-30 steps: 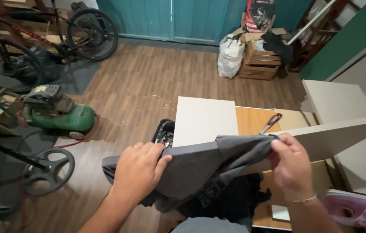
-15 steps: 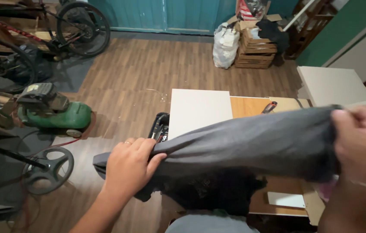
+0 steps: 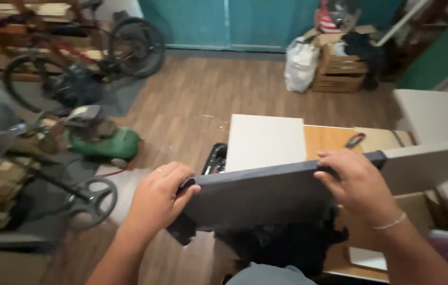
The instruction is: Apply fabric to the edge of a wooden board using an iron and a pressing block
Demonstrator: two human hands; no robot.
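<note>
1. Wood-plank flooring (image 3: 197, 100) runs across the middle of the frame up to a teal door (image 3: 224, 24) along the top edge.
2. At the upper left a bicycle (image 3: 84, 50) leans by wooden pallets; below it, at centre left, sits a green lawnmower (image 3: 102, 142), with a black wheel (image 3: 93, 196) of another machine lower down.
3. At the upper right a white bag (image 3: 300, 66) stands just beside stacked wooden crates (image 3: 340, 71) heaped with dark things.
4. Right of centre lies a low tabletop of boards: a white panel (image 3: 266, 141) beside a bare wood panel (image 3: 327, 140), on which rests a small red-handled tool (image 3: 354, 140).
5. A long pale board (image 3: 430, 163) crosses the right side, tilted up toward the right edge.
6. Over its near end is stretched a grey cloth (image 3: 261, 195), taut between both hands in the lower centre, with its dark ragged edge hanging below.
7. Left hand (image 3: 160, 198) is clamped on the cloth's left end, fingers curled round it.
8. Right hand (image 3: 356, 184) grips the cloth's upper right edge where it meets the board, fingers pressed over the top.
</note>
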